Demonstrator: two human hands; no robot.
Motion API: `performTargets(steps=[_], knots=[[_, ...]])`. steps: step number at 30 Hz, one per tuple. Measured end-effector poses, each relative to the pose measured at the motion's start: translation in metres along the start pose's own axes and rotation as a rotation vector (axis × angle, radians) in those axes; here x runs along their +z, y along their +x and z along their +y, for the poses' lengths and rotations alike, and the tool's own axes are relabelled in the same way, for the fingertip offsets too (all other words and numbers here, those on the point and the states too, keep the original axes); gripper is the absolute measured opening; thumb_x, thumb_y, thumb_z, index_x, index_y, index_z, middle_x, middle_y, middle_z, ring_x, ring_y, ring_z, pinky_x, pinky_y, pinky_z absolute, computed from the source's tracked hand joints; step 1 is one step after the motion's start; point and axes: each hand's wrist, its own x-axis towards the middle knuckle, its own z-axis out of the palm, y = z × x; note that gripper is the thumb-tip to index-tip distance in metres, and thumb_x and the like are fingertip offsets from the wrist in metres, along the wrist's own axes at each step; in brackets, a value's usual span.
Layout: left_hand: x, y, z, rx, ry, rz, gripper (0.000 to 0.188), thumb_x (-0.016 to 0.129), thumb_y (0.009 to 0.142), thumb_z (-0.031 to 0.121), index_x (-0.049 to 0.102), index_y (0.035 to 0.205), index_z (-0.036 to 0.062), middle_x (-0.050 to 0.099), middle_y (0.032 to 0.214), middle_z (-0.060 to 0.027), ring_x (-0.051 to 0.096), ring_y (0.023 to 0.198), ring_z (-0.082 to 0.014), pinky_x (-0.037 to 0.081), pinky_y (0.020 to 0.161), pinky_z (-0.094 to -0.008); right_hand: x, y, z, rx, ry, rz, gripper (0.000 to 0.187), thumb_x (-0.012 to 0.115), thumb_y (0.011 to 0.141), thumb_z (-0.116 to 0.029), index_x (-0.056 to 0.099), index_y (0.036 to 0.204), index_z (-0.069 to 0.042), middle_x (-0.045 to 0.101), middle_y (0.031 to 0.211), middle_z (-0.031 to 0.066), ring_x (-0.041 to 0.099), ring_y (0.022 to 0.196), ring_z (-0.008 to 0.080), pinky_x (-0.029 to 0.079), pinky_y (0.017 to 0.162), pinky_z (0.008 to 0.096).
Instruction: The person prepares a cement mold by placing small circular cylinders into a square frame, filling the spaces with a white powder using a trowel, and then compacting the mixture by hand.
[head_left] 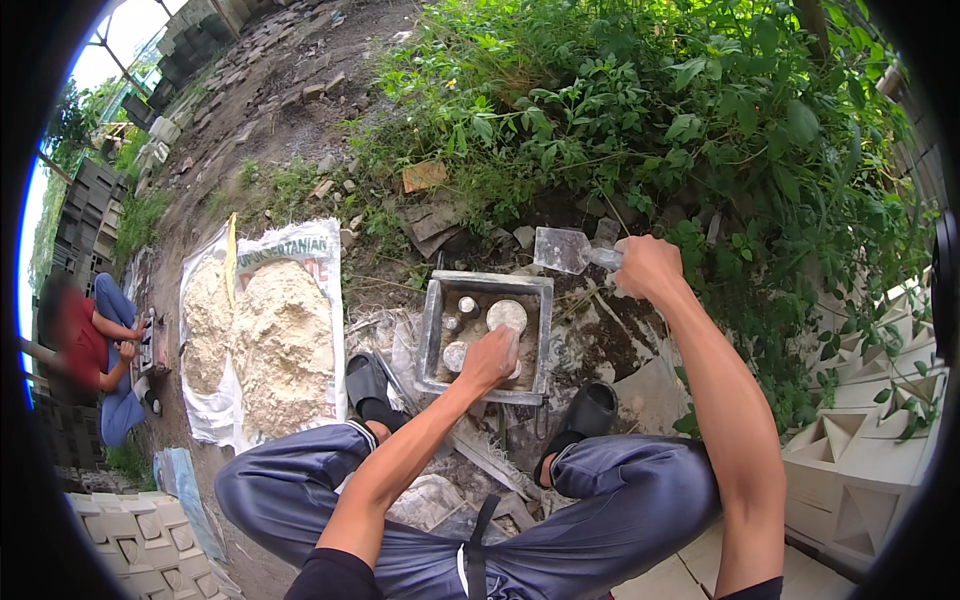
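Note:
In front of my feet lies a square grey metal mould frame (pixel 433 325) with a layer of sandy material (pixel 484 299) inside. Raised round pale shapes sit in it: a large disc (pixel 506 315) and smaller ones, such as the one at the lower left (pixel 455 356). My left hand (pixel 491 360) reaches into the frame at the lower right, fingers bent down by the large disc; their tips are partly hidden. To the right of the frame, my right hand (pixel 646 267) is closed round the handle of a flat trowel (pixel 563 250), its blade held near the frame's far right corner.
Two heaps of pale powder (pixel 285 335) lie on a white sack (pixel 337 260) to the left. A person (pixel 95 350) sits farther left. Dense plants (pixel 640 130) grow beyond the frame; patterned pale blocks (pixel 870 450) are stacked at right, others (pixel 150 545) at lower left.

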Motion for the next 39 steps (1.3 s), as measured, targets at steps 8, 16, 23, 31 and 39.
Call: performTargets(steps=[8,16,23,31,39], knots=[[-0.046,0.04,-0.049,-0.064,0.076,0.231,0.019,0.051,0.091,0.021,0.053,0.078,0.0077,0.055,0.076,-0.0082,0.06,0.067,-0.0278,0.047,0.052,-0.0397,0.002,0.0,-0.019,-0.141,-0.009,0.051,0.025,0.064,0.064,-0.013,0.071,0.088,-0.012,0.069,0.078,0.0137,0.067,0.074,0.0316,0.054,0.066,0.0386],[-0.023,0.065,-0.083,0.071,0.266,0.045,0.026,0.057,0.087,0.032,0.064,0.086,0.0071,0.063,0.085,-0.0053,0.06,0.083,-0.0261,0.044,0.074,-0.0389,-0.008,-0.004,-0.028,-0.151,0.004,0.029,0.026,0.062,0.064,-0.009,0.071,0.088,-0.011,0.068,0.077,0.0148,0.067,0.073,0.0317,0.053,0.066,0.0392],[0.002,0.059,-0.08,-0.025,0.42,-0.272,0.019,0.06,0.083,0.025,0.065,0.089,0.0075,0.067,0.087,-0.0085,0.062,0.086,-0.0253,0.046,0.077,-0.038,-0.012,-0.004,-0.034,-0.206,-0.096,0.004,0.021,0.063,0.064,-0.005,0.07,0.083,-0.011,0.067,0.076,0.0135,0.067,0.074,0.0315,0.053,0.066,0.0392],[0.019,0.066,-0.091,0.037,0.535,-0.358,0.014,0.058,0.076,0.011,0.069,0.085,0.0111,0.067,0.082,-0.0076,0.066,0.078,-0.0245,0.049,0.071,-0.0363,-0.006,-0.01,-0.024,-0.189,-0.085,0.052,0.016,0.062,0.066,-0.006,0.07,0.08,-0.009,0.068,0.077,0.014,0.068,0.074,0.0302,0.054,0.066,0.0381],[0.018,0.069,-0.098,0.151,0.272,-0.191,0.017,0.056,0.078,0.011,0.07,0.087,0.0144,0.069,0.085,-0.0034,0.066,0.08,-0.0215,0.051,0.069,-0.0351,-0.004,-0.008,-0.013,-0.124,-0.093,0.029,0.014,0.061,0.067,-0.006,0.07,0.077,-0.009,0.068,0.076,0.015,0.067,0.073,0.0313,0.053,0.065,0.039]])
